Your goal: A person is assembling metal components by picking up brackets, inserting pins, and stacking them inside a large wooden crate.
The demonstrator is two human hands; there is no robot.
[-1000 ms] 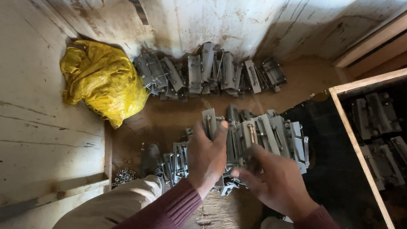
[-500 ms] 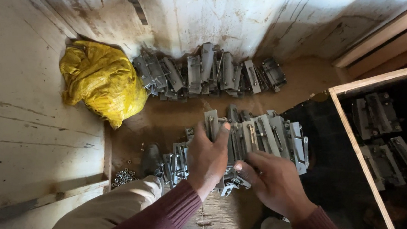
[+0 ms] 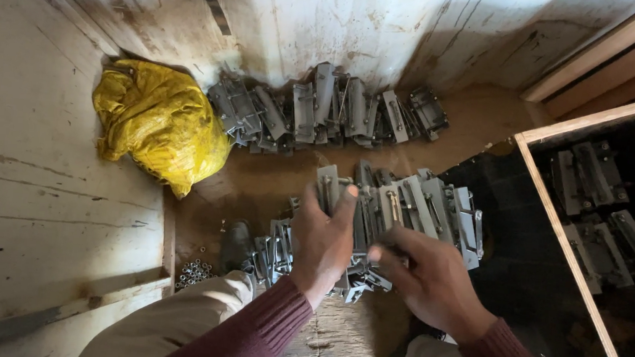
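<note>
My left hand [image 3: 323, 240] grips a grey metal bracket [image 3: 328, 185] that stands upright at the left end of a near row of similar brackets [image 3: 430, 207]. My thumb lies along the bracket's right side. My right hand [image 3: 427, 276] is closed just to the right of it, fingers curled on a small part at the bracket's side; that part is hidden by the fingers. Both sleeves are dark red. More grey brackets [image 3: 277, 251] lie in a low heap under and left of my left hand.
A far row of grey brackets [image 3: 323, 114] leans along the stained white wall. A crumpled yellow bag [image 3: 158, 122] lies left of it. Small nuts [image 3: 193, 271] sit by a wooden ledge. A wood-framed dark box [image 3: 605, 219] with more brackets stands at the right.
My right hand has drawn closer to the left hand and the bracket. The left hand keeps its hold on the bracket, barely shifted.
</note>
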